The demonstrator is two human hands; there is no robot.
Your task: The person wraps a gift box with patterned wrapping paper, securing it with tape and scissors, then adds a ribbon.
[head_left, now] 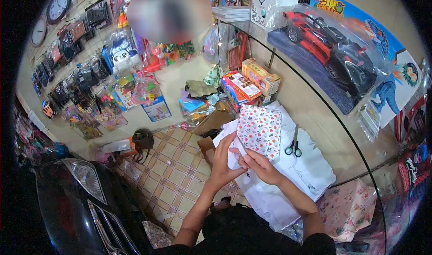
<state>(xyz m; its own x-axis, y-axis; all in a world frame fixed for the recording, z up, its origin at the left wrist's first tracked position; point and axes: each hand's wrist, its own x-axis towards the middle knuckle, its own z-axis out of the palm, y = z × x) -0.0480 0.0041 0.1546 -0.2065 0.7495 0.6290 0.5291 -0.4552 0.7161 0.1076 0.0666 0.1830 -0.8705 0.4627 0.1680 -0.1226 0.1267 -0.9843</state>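
Note:
My left hand (222, 160) and my right hand (262, 166) come together over white paper sheets (310, 165). Between their fingers is a narrow white strip (240, 145), pinched from both sides; its exact kind is not clear. Just beyond the hands lies a flat rectangular package in floral paper (259, 129), white with small red and orange flowers. The fingers partly cover its near left corner. To its right, scissors (293, 148) with dark green handles rest on the white sheets, blades pointing away.
Behind the package stand a red box (241, 86) and a yellowish box (261, 75). A glass edge (335, 105) curves along the right, near a wrapped toy car (326, 48). Pink floral paper (348, 210) lies lower right. A black vehicle front (85, 205) is at left.

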